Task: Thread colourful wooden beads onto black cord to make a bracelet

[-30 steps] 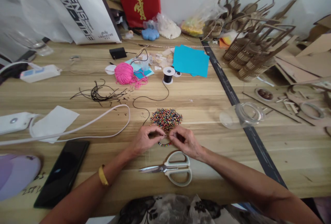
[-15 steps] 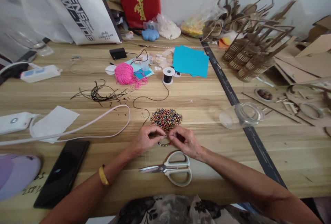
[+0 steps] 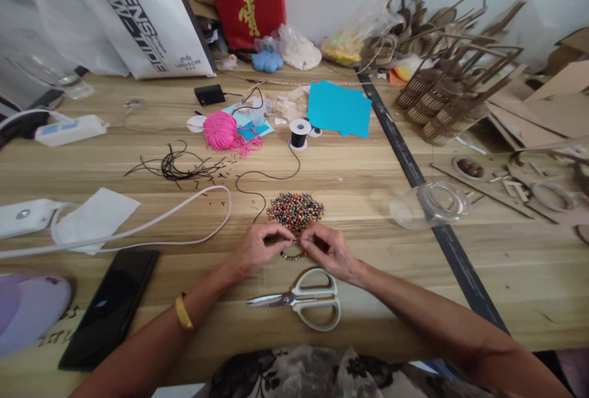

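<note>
Several beads in mixed colours lie in a pile (image 3: 297, 210) on the wooden table. Just in front of the pile, my left hand (image 3: 263, 247) is pinched, thumb against fingertips. My right hand (image 3: 330, 252) is pinched too, its fingertips almost touching the left ones. What lies between the fingertips is too small to make out. A curved string of beads (image 3: 293, 257) hangs or lies just below them. Black cord (image 3: 269, 176) runs from a spool (image 3: 299, 135) toward my left hand. Scissors (image 3: 297, 300) with pale handles lie nearer to me, blades pointing left.
A black phone (image 3: 109, 309) and a white cable (image 3: 184, 240) lie at the left. Farther back are black cord pieces (image 3: 177, 165), pink yarn (image 3: 221, 130) and blue sheets (image 3: 339, 108). A clear container (image 3: 430, 203) stands at the right.
</note>
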Demonstrator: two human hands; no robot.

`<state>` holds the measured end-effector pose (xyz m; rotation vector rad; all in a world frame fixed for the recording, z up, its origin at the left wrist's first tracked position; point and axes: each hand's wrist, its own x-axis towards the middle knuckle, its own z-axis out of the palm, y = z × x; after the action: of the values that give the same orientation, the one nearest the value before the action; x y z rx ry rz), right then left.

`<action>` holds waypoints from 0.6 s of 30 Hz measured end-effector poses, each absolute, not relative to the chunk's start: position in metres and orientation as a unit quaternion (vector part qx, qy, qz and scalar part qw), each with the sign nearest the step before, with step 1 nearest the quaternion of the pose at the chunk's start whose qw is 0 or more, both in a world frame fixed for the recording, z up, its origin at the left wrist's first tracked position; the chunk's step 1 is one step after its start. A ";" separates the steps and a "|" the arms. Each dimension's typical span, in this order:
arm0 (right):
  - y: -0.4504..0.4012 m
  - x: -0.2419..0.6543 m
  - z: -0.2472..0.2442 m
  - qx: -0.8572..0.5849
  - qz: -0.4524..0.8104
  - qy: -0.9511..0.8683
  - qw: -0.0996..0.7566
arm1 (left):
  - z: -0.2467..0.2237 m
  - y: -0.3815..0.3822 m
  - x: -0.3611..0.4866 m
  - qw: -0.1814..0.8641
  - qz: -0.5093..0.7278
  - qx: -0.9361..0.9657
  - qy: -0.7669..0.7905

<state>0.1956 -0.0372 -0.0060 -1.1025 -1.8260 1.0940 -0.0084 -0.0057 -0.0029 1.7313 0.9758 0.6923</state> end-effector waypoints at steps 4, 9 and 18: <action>-0.038 0.196 -0.006 -0.428 0.429 -0.708 0.364 | -0.003 -0.006 -0.008 0.499 0.288 0.712 0.401; -0.037 0.196 -0.007 -0.429 0.425 -0.708 0.365 | -0.001 -0.006 -0.009 0.496 0.288 0.715 0.399; -0.037 0.195 -0.007 -0.428 0.420 -0.714 0.363 | 0.001 -0.006 -0.008 0.487 0.284 0.726 0.393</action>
<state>0.1951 -0.0371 -0.0066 -1.1007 -1.8371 1.0819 -0.0080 -0.0058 0.0006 1.7659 0.9565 0.6914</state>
